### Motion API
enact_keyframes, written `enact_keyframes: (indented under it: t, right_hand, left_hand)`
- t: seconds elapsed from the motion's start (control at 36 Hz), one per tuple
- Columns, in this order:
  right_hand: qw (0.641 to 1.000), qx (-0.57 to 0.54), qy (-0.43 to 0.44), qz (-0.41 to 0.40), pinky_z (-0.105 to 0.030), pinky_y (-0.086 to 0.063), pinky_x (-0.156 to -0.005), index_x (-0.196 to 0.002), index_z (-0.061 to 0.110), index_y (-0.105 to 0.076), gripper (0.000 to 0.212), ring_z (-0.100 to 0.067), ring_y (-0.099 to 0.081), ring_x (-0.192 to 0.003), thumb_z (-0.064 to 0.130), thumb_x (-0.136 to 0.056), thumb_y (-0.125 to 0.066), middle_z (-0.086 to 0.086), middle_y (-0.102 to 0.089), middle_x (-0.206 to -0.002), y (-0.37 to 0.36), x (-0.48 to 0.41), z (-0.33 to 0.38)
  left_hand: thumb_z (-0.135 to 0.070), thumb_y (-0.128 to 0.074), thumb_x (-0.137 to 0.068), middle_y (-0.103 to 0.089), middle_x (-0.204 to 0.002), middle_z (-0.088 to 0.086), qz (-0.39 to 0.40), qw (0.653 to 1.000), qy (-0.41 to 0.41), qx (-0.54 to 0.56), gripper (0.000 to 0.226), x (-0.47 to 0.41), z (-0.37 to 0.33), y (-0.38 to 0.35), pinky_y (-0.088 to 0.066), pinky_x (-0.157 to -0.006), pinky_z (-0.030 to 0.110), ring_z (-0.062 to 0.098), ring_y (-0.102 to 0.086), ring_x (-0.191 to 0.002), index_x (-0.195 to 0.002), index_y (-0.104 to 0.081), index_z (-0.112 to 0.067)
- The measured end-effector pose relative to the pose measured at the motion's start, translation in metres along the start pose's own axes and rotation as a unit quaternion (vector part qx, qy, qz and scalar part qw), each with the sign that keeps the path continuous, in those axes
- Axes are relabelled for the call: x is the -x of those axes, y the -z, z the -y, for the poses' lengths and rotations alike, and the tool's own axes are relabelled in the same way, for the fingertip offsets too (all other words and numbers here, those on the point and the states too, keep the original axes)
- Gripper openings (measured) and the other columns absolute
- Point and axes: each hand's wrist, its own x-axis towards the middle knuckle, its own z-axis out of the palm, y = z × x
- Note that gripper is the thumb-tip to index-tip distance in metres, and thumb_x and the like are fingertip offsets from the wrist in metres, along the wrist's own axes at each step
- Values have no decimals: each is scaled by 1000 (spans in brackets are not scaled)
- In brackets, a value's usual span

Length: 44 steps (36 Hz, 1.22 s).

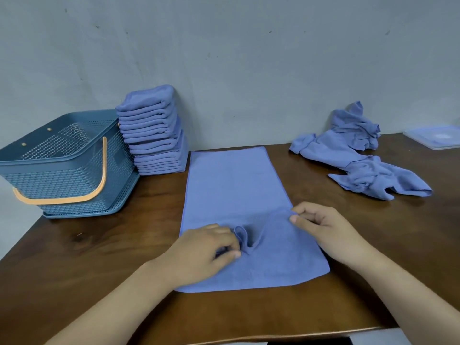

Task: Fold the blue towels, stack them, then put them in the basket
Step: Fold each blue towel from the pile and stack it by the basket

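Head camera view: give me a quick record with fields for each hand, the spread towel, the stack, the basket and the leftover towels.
left hand: pinches a raised fold of the spread towel
right hand: pinches its right edge
spread towel: lies on the table, bunched between the hands
stack: folded towels, right of the basket
basket: handle down, no towels seen inside
leftover towels: crumpled, back right
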Motion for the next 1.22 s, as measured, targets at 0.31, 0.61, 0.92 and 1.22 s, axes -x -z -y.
enact_keyframes:
  t: [0.31, 0.61, 0.92, 1.22]
  right_hand:
    - [998, -29, -17, -46, -43, -55, -96, -116, 14, -71, 18, -29, -74, -108, 20, -111, -55, -8, -79, -111, 18, -69, 10]
    - [990, 44, -71, -114, -48, -58, -98, -147, 45, -50, 51, -29, -74, -103, 43, -98, -64, -5, -77, -113, 20, -182, -41]
    - [917, 392, 77, 1, -36, -43, -111, -145, 21, -60, 41, -22, -51, -135, 18, -104, -56, 2, -56, -148, -27, -182, -41]
    - [865, 492, 26, 90, -41, -7, -131, -167, 39, -17, 62, -14, -3, -162, 63, -110, -23, 11, -7, -176, -48, -141, -51]
  left_hand:
    - [-28, -52, -111, -76, -117, 10, -236, 698, 273, 619, 33, -41, 48, 45, -52, -102, 40, 23, -72, -111, -119, -71, -2]
    - [-39, -38, -112, -65, -99, 5, -261, 778, 407, 401, 36, -124, 129, 47, -51, -78, 40, 26, -61, -97, -109, -58, -9]
    - [-59, -30, -104, -48, -155, -3, -125, 972, 188, -65, 58, -115, 94, -14, -30, -121, 45, 22, -36, -150, -146, -52, -25]
    - [-67, -23, -107, -10, -177, -9, -4, 977, 212, -34, 68, -80, 77, -32, -3, -132, 45, 13, -1, -163, -167, -21, -36]
